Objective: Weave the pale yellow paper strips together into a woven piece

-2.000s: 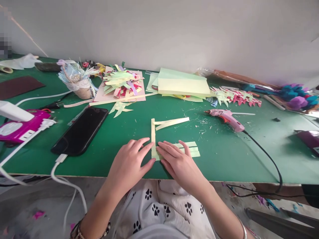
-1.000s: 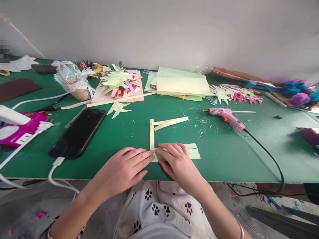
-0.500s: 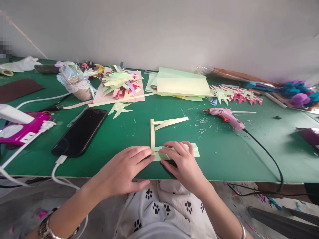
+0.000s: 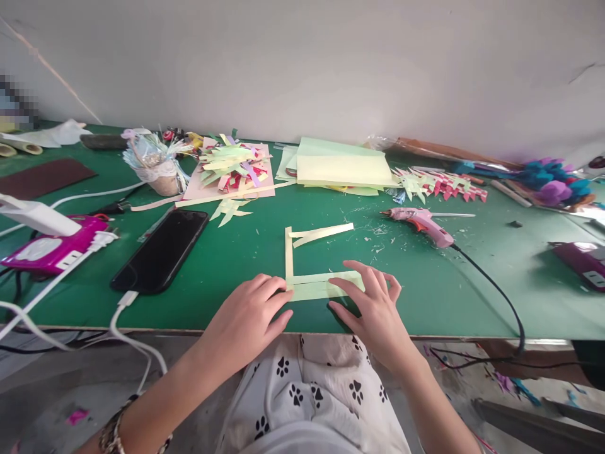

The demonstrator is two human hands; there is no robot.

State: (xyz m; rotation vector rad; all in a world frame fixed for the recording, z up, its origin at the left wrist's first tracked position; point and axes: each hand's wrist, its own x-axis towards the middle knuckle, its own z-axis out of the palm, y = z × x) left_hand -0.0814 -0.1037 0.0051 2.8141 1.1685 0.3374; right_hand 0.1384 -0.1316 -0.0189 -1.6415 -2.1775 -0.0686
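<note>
Two pale green paper strips (image 4: 312, 287) lie side by side on the green tabletop in front of me. My left hand (image 4: 250, 309) rests at their left end, index fingertip touching the paper, thumb apart. Over the right part of the strips my right hand (image 4: 373, 299) is spread, fingertips on the paper and thumb near the lower edge. A cream paper strip (image 4: 288, 253) runs away from the strips' left end. Near its far end lies a narrow folded strip (image 4: 326, 234), its two arms forming a thin V.
A pink glue gun (image 4: 423, 224) with a black cord lies right. A charging phone (image 4: 163, 252) and a purple power strip (image 4: 57, 249) are left. Behind are woven paper pieces (image 4: 229, 161), paper sheets (image 4: 343, 169) and a small basket (image 4: 163, 180).
My right hand has slid right along the green strips, its fingers spreading more and uncovering their middle. My left hand stays at the left end. The camera view has shifted slightly.
</note>
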